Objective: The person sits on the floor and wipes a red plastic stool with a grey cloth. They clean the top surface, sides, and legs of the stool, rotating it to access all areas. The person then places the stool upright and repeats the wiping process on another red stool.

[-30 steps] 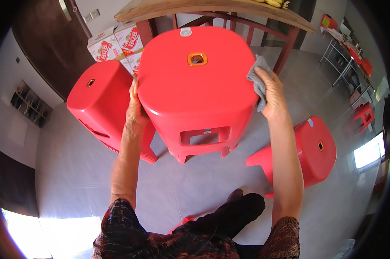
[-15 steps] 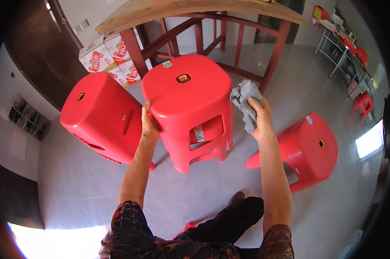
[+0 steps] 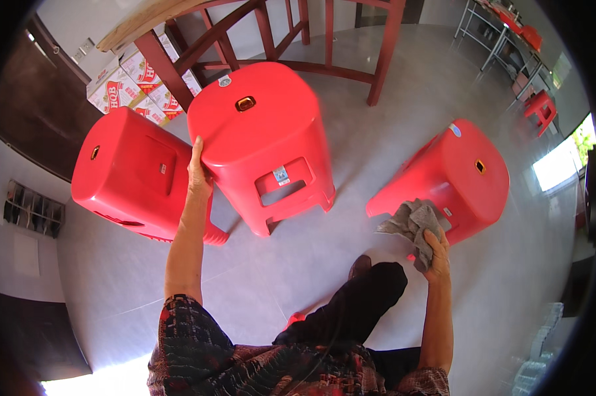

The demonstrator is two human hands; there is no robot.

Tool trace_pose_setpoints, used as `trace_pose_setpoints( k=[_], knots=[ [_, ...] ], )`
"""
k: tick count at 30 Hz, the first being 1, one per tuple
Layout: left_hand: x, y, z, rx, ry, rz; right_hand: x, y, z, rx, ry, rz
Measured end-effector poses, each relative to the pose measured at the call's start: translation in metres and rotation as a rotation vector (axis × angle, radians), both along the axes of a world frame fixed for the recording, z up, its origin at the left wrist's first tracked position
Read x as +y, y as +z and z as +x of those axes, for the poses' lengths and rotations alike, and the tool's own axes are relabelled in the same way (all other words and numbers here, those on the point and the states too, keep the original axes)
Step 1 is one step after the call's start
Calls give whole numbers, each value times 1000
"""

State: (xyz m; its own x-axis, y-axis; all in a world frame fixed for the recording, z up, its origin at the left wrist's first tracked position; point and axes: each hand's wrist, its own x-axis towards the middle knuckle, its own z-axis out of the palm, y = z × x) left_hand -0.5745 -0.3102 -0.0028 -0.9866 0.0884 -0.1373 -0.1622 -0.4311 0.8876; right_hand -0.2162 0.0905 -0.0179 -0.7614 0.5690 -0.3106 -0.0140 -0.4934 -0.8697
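A red plastic stool [image 3: 261, 132] stands on the grey tiled floor in front of me. My left hand [image 3: 199, 175] rests on its left upper edge, fingers against the seat rim. My right hand [image 3: 435, 249] is shut on a crumpled grey cloth [image 3: 410, 221], held low in front of a second red stool [image 3: 453, 175] at my right. A third red stool [image 3: 133, 175] stands at my left, close beside the middle one. My dark trouser leg and shoe [image 3: 360, 267] show below.
A wooden table with dark red legs [image 3: 324, 39] stands behind the stools. Printed cardboard boxes [image 3: 126, 86] lie under its left side. More red stools and a metal rack [image 3: 532, 66] stand at the far right. A dark wall runs along the left.
The middle stool has come down from my hands onto the floor. My right hand left its side and dropped to the right with the cloth, toward the right stool.
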Motion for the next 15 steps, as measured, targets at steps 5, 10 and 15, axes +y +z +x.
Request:
trace_pose_setpoints(
  k=[5, 10, 15],
  knots=[
    [-36, -20, -17, -151, 21, -279, 12, -18, 62, -14, -93, -84],
    [-6, -3, -3, -184, 64, -31, 12, -21, 106, -70, -179, -46],
    [-28, -29, -26, -201, -37, -20, 15, -26, 135, -34, -290, -73]
  ],
)
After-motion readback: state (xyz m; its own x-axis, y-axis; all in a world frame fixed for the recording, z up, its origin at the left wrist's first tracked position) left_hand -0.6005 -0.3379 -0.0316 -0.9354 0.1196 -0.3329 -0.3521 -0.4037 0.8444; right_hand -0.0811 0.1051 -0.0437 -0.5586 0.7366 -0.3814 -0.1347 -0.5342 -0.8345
